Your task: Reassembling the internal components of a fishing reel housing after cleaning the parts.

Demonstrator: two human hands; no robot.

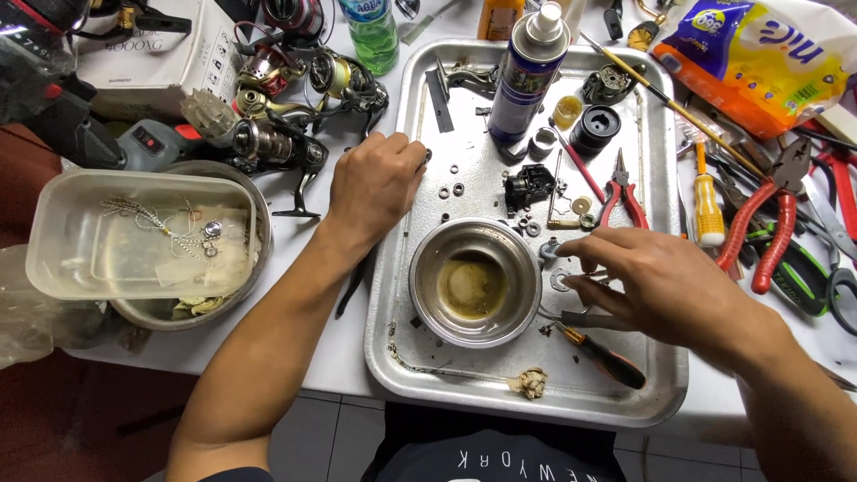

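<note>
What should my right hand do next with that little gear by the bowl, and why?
Probably close the right hand fingertips on the small gear and lift it. The fingers already reach it at the bowl rim, while the left hand rests on the tray edge, steadying it.

A white table (339,357) stands over what looks like grey-tiled floor (330,437).

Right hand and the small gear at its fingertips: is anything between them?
Nothing visible does. The right hand has its fingertips right at the small gear on the metal tray, beside the steel bowl. The left hand rests on the tray's left rim, well apart.
</note>
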